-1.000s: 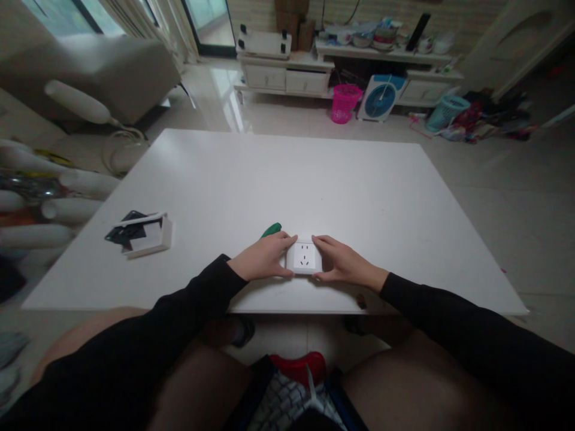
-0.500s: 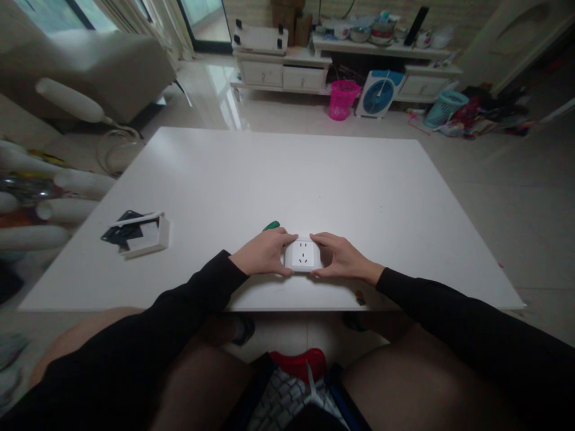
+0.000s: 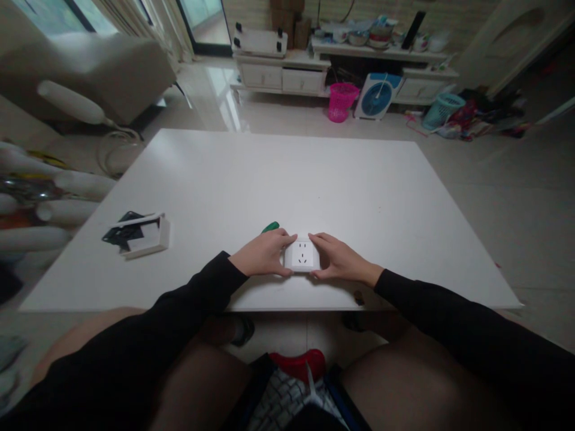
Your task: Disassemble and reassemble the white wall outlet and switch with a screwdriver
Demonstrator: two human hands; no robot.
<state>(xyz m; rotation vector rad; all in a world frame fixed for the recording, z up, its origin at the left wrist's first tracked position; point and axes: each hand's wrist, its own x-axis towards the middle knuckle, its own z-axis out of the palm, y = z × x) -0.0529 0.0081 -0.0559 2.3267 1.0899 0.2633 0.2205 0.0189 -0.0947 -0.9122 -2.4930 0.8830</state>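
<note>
White and broad, a table [image 3: 251, 179] is set in a tiled room. Close to the middle of its near edge, a socket [image 3: 302, 256] is held with its holes facing up; whether it is rested on the tabletop cannot be told. Its left end is gripped between the thumb and fingers of the left hand [image 3: 265, 252], its right end between those of the right hand [image 3: 339, 258], both narrowed to its corners. Just past the left hand, a green object [image 3: 271, 227] is partly covered by it. At the near edge, right of the socket, a brown spot [image 3: 358, 297] can be seen. Toward the left edge, an open box [image 3: 164, 233] is placed, with a black item [image 3: 117, 237] against it. Beyond the far edge, a pink basket [image 3: 342, 103] and a fan [image 3: 377, 97] are stood by a low cabinet [image 3: 262, 76].
</note>
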